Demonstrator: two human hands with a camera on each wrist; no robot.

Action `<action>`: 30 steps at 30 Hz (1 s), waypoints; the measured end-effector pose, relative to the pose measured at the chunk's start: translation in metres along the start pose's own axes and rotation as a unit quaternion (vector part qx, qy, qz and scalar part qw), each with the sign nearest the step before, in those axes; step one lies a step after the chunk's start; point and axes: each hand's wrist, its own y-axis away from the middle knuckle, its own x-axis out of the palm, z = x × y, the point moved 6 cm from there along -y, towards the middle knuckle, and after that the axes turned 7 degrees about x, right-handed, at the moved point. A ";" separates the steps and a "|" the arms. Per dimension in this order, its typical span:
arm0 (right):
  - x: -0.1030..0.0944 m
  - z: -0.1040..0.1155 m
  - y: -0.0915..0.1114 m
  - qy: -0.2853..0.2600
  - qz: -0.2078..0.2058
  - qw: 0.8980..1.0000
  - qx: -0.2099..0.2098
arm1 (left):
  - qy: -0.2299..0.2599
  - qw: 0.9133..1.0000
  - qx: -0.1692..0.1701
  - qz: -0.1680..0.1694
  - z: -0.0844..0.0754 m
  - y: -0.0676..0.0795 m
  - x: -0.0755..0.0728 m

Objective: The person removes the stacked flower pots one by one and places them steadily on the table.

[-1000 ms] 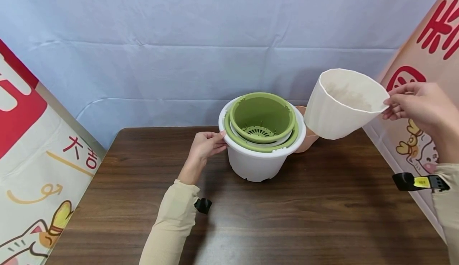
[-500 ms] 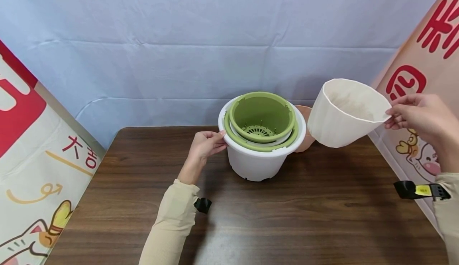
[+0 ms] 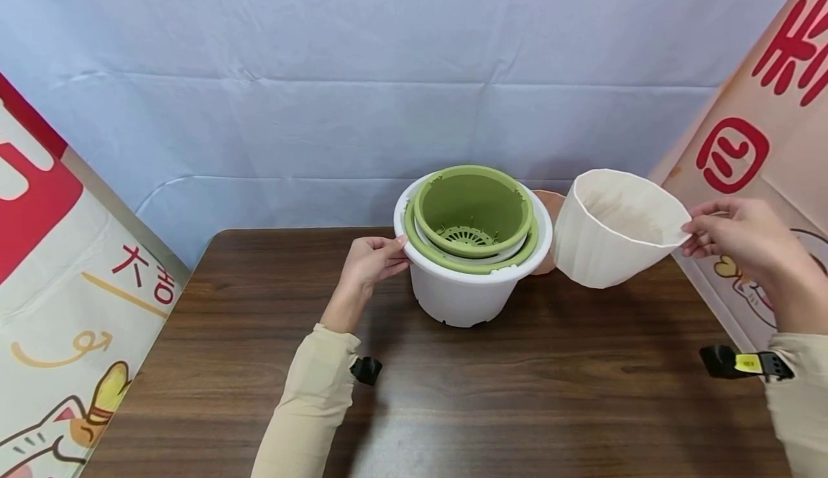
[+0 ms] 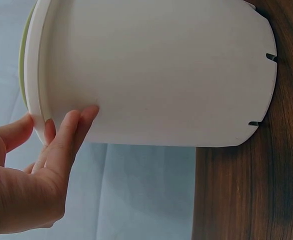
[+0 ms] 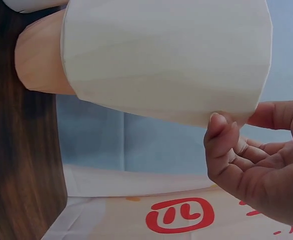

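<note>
A large white flower pot [image 3: 462, 298] stands on the table with green pots nested in it, the innermost green pot [image 3: 475, 201] showing a slotted bottom. My left hand [image 3: 369, 266] pinches the white pot's rim at its left side; the left wrist view shows the thumb on the rim and fingers against the outer wall. On the right, my right hand [image 3: 737, 233] pinches the rim of a cream flower pot [image 3: 601, 248], which tilts above the table. Partly hidden behind the cream pot is an orange pot [image 5: 41, 55].
The brown wooden table [image 3: 272, 348] runs up to a pale blue cloth backdrop [image 3: 291, 104]. Printed banners hang at both sides, the left banner [image 3: 84, 320] and the right banner [image 3: 731, 154].
My right hand has lowered the cream pot toward the table, with a slight shift left in the last half second. My left hand has kept its grip on the white pot's rim.
</note>
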 end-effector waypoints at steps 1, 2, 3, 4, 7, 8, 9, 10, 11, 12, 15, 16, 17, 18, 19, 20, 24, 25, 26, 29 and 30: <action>0.002 -0.001 0.001 -0.002 0.003 1.000 -0.001 | 0.000 1.000 0.000 0.000 0.000 0.000 0.000; 0.003 -0.002 0.001 -0.006 0.006 1.000 -0.002 | 0.001 1.000 0.000 0.000 0.000 0.000 0.000; 0.005 -0.003 0.002 -0.008 0.009 1.000 -0.002 | 0.002 1.000 0.000 0.000 0.000 0.000 0.000; 0.006 -0.004 0.003 -0.011 0.012 1.000 -0.003 | 0.002 1.000 0.001 0.001 0.000 0.000 0.000; 0.010 -0.007 0.004 -0.011 0.022 1.000 -0.002 | 0.001 1.000 0.002 0.001 -0.001 0.000 0.000; 0.012 -0.008 0.005 -0.013 0.025 1.000 -0.001 | 0.002 1.000 0.003 0.001 0.000 0.000 0.000; 0.013 -0.010 0.005 -0.014 0.028 1.000 -0.001 | 0.002 1.000 0.003 0.000 0.000 0.000 0.000; 0.013 -0.011 0.006 -0.015 0.030 0.999 -0.001 | 0.001 1.000 0.004 0.001 0.000 0.000 0.000; 0.014 -0.012 0.006 -0.016 0.033 0.999 -0.001 | 0.001 1.000 0.004 0.000 0.000 -0.001 0.000; 0.015 -0.013 0.007 -0.019 0.035 0.999 -0.002 | 0.001 1.000 0.004 0.000 0.000 -0.001 0.000; 0.016 -0.017 0.008 -0.027 0.041 0.999 -0.006 | 0.002 1.000 0.004 0.000 0.000 -0.001 0.000; 0.017 -0.018 0.008 -0.029 0.043 0.999 -0.007 | 0.002 1.000 0.005 0.000 0.000 -0.001 0.000; 0.017 -0.019 0.008 -0.032 0.045 0.998 -0.008 | 0.003 1.000 0.005 -0.001 0.000 -0.001 -0.001; 0.018 -0.020 0.008 -0.034 0.048 0.998 -0.009 | 0.003 1.000 0.005 -0.002 0.000 -0.001 -0.001; 0.019 -0.022 0.009 -0.036 0.050 0.998 -0.010 | 0.004 1.000 0.005 -0.002 0.000 -0.001 -0.001; 0.020 -0.023 0.009 -0.038 0.054 0.998 -0.010 | 0.005 1.000 0.005 -0.003 0.000 -0.001 0.000; 0.025 -0.028 0.011 -0.041 0.071 0.997 -0.009 | 0.010 1.000 0.009 -0.001 0.000 -0.001 0.000; 0.027 -0.029 0.011 -0.043 0.074 0.996 -0.009 | 0.011 1.000 0.010 -0.001 0.000 -0.001 0.000; 0.028 -0.030 0.011 -0.044 0.076 0.996 -0.010 | 0.011 1.000 0.011 -0.001 0.000 0.000 0.001; 0.035 -0.034 0.011 -0.050 0.079 0.996 -0.010 | 0.014 1.000 0.012 -0.002 0.000 0.000 0.001; 0.037 -0.035 0.011 -0.056 0.080 0.995 -0.010 | 0.015 1.000 0.011 -0.002 0.000 0.000 0.001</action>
